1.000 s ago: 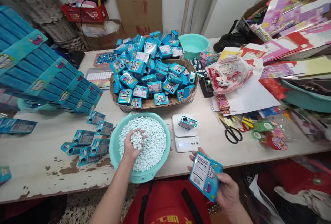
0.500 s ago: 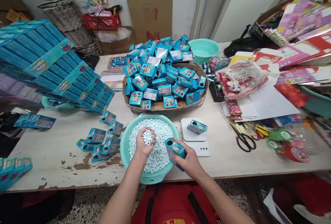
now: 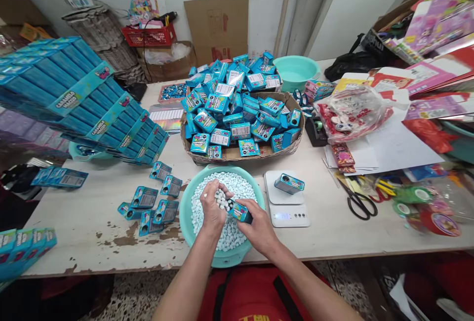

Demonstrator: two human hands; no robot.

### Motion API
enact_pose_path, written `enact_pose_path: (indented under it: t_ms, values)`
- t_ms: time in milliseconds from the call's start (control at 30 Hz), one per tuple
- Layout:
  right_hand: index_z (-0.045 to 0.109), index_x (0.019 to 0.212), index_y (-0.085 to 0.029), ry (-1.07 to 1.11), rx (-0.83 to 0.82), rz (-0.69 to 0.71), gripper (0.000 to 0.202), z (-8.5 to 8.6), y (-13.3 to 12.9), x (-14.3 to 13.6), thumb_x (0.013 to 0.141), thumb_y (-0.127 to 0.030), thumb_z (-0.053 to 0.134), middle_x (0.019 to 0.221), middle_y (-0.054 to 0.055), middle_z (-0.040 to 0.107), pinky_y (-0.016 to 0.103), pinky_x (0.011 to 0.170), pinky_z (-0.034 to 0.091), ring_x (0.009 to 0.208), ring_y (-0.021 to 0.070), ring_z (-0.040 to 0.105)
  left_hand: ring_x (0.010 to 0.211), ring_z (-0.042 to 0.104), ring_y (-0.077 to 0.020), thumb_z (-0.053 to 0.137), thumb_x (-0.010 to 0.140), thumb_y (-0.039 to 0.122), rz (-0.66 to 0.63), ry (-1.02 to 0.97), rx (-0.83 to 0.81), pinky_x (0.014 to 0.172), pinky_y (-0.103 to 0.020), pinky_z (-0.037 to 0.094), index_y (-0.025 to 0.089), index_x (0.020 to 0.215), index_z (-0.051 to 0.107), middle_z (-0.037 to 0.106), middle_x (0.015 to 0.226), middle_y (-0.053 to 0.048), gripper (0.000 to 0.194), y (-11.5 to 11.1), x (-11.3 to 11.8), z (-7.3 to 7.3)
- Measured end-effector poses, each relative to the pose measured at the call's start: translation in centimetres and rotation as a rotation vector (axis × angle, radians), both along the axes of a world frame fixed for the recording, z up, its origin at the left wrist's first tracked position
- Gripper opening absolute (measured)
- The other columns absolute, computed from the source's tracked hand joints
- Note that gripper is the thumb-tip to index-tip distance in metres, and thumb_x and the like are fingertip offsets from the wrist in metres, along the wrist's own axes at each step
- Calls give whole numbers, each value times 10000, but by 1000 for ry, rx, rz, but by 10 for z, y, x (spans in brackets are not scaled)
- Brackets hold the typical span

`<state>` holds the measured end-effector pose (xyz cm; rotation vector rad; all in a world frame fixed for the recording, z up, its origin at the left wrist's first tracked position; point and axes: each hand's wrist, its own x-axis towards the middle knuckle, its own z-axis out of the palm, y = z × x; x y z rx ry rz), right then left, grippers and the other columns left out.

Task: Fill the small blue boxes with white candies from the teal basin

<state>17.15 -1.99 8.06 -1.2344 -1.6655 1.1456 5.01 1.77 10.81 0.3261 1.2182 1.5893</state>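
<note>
Now, left hand [image 3: 213, 211]: fingers curled around a handful of small white rounded candies [image 3: 221, 200], brought right up against the other grip.
Right hand [image 3: 261, 228]: closed on a small blue printed rectangular carton [image 3: 240, 212], tilted, its open end turned in toward the left hand, and what a tight little meeting this is!
Round mint-green plastic basin [image 3: 184, 212]: directly beneath both grips, a broad bed of matching candies [image 3: 230, 238] inside, so anything that slips should land among them.
Flat white plastic digital scale [image 3: 274, 208]: just right of the right-hand grip, bearing a second blue carton [image 3: 290, 183] with its dark round hole in view; the display glows, digits too faint to read.
Loose blue printed cartons [image 3: 154, 208]: a small cluster, left of the left-hand grip; beyond both hands, a brown cardboard tray [image 3: 266, 154] heaped with more.
Filling step: handful meets carton, the loading stage by the look of it; whether any candy is passing through is too small to tell.
Next move: seems to call for a steady carton, opening lined up under the candies, left fingers loosening little by little, since a wide release would likely spill past that narrow mouth.
</note>
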Motion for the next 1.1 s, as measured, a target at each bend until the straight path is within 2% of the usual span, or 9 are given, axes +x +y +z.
enact_pose_path:
  t_ms: [200,633,833,1100]
  values:
    - [608,1093,-243,31,4,-35,556,0,0,-5,596,-9,526,1023,53,568,385,903,451,1010,227,553,491,506,-99,631,722,352,-6,53,17,512,-231,427,170,638,498,503,554,35,241,2,1,5]
    - [610,1095,-260,41,16,-51,561,3,1,-3,598,-14,527,1007,45,567,385,884,458,989,231,554,484,519,-97,620,757,356,-16,192,33,566,-228,418,165,555,491,490,489,36,306,3,6,2]
    - [613,1084,-246,47,-1,-55,556,2,-2,-3,592,-4,516,1000,48,561,386,883,456,982,230,553,448,524,-109,608,761,396,-11,143,-4,519,-228,415,166,662,526,496,467,46,263,1,9,6]
    - [610,1101,-247,82,-15,-63,594,2,-3,-5,580,14,495,1009,46,565,379,902,449,1001,224,550,458,532,-108,598,763,348,-9,137,57,519,-230,418,172,748,539,519,500,48,186,-4,12,10]
